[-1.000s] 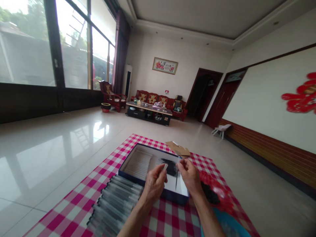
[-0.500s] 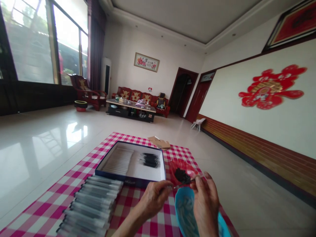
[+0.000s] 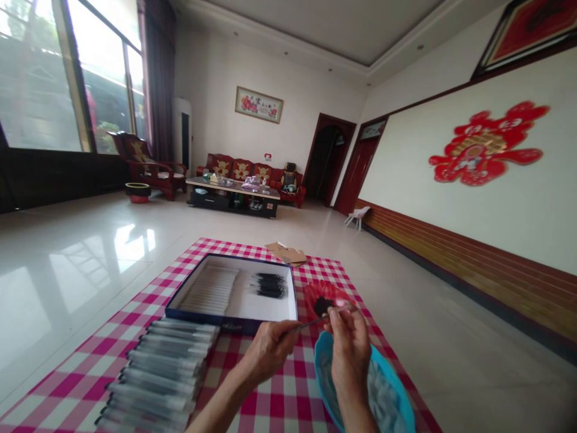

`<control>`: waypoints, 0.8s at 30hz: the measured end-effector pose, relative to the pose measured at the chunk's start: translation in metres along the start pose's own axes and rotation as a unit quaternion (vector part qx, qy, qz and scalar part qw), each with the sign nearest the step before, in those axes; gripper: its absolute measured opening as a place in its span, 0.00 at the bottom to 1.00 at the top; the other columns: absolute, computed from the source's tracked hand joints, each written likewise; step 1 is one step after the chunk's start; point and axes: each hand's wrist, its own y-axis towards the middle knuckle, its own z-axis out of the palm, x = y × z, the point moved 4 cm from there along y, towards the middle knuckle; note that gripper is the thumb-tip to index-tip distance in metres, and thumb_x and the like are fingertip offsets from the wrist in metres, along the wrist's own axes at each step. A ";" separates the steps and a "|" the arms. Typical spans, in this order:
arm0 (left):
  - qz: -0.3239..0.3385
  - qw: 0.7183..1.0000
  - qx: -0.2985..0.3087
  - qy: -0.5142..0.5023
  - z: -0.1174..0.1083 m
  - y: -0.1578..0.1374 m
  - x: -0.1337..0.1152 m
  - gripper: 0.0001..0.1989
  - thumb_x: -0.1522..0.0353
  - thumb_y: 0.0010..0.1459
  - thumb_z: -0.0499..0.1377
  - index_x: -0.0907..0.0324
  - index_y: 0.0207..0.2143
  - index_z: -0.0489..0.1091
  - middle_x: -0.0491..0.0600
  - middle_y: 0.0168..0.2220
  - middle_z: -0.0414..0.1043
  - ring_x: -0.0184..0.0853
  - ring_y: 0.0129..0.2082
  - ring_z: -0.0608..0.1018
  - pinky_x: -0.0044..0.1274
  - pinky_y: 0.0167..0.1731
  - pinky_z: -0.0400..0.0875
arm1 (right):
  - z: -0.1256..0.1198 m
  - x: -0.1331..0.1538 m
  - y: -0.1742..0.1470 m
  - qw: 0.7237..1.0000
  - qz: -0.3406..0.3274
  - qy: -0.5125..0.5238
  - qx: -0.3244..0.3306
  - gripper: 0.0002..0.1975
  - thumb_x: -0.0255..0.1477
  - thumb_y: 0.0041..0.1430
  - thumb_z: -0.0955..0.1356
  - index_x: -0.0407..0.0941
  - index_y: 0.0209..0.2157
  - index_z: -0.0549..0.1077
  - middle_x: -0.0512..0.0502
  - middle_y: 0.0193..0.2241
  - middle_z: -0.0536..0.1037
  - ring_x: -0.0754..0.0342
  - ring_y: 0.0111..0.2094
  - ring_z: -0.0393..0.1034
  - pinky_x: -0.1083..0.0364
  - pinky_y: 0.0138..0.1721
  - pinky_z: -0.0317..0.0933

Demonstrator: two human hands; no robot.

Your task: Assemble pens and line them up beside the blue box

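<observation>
Slim dark pen refill point(image 3: 312, 323), probably, spanning both hands; looks like a two-handed fitting step.
Left hand point(image 3: 271, 349) pinched tight on its 8 o'clock end; right hand point(image 3: 348, 344), thumb and fingers together on the 2 o'clock end. Next move calls for aligned ends. Red dish point(image 3: 311, 291) at right hand's 11 o'clock, blue bowl point(image 3: 407, 406) at 5.

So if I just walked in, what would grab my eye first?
Probably the big red decoration on the wall at right. Nearer, a checked pink cloth lies beneath a thin dark rod held between the left hand and right hand. A bright blue bowl sits at the cloth's right side, near a red dish.
</observation>
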 end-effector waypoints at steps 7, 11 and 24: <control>0.004 0.996 0.087 0.015 -0.005 -0.005 -0.003 0.14 0.69 0.58 0.51 0.61 0.22 0.70 0.41 0.17 0.59 0.26 0.19 0.58 0.18 0.20 0.51 | 0.007 -0.010 -0.001 0.999 0.011 -0.009 0.034 0.23 0.38 0.50 0.71 0.46 0.47 0.66 0.51 0.31 0.75 0.56 0.30 0.71 0.57 0.30 0.66; -0.041 0.997 0.067 -0.012 0.005 -0.017 0.017 0.13 0.65 0.59 0.52 0.62 0.28 0.73 0.42 0.18 0.63 0.26 0.19 0.62 0.18 0.21 0.53 | 0.011 -0.018 -0.005 0.999 0.009 -0.014 0.052 0.21 0.36 0.52 0.70 0.46 0.47 0.65 0.52 0.29 0.73 0.57 0.28 0.69 0.57 0.30 0.65; -0.193 0.923 -0.091 -0.319 0.028 -0.048 0.057 0.33 0.50 0.45 0.64 0.65 0.47 0.72 0.41 0.18 0.63 0.22 0.14 0.58 0.17 0.14 0.49 | 0.030 -0.039 -0.038 0.984 -0.019 -0.109 0.141 0.13 0.36 0.56 0.66 0.44 0.41 0.67 0.49 0.31 0.75 0.54 0.32 0.72 0.56 0.34 0.67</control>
